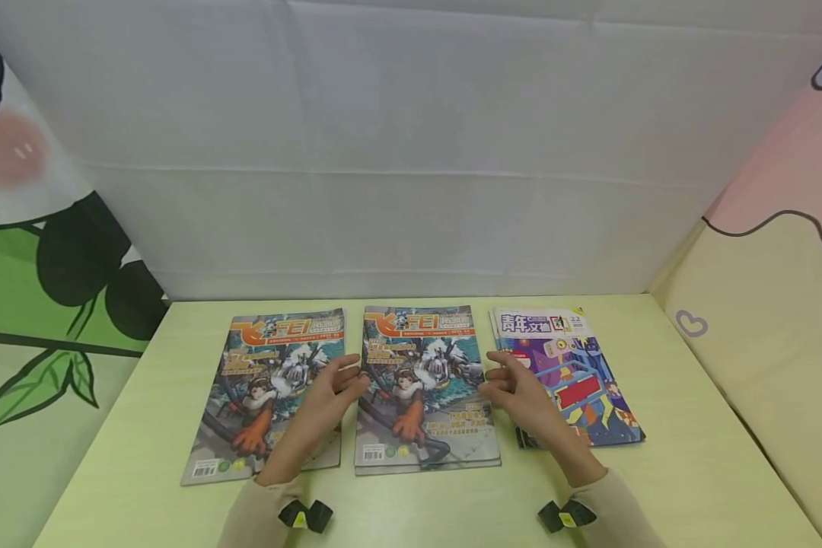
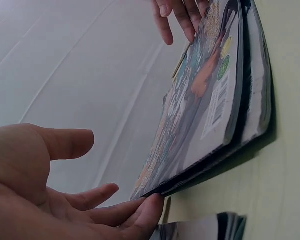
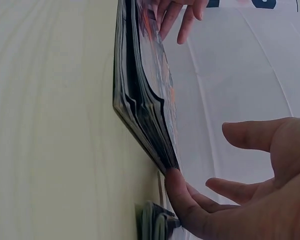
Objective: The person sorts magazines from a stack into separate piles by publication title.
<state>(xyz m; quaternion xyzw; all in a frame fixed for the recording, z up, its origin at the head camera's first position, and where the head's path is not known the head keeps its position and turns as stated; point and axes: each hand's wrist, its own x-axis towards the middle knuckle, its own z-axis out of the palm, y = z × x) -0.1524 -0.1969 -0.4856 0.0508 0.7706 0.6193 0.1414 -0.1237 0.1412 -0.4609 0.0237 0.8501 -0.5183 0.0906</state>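
Three stacks of magazines lie side by side on a pale green table (image 1: 692,457). The middle stack (image 1: 421,388) has a cartoon cover with an orange title. My left hand (image 1: 336,384) is at its left edge, and my right hand (image 1: 510,384) is at its right edge. In the left wrist view my left hand's fingertips (image 2: 150,202) touch the edge of the middle stack (image 2: 215,100), fingers nearly straight. In the right wrist view a right fingertip (image 3: 174,182) touches the opposite side of the stack (image 3: 140,100). Neither hand grips anything.
A left stack (image 1: 267,396) with the same cover and a right stack (image 1: 565,373) with a purple cover flank the middle one, with narrow gaps between. A white cloth backdrop (image 1: 411,152) rises behind the table. Printed cloth walls stand at both sides.
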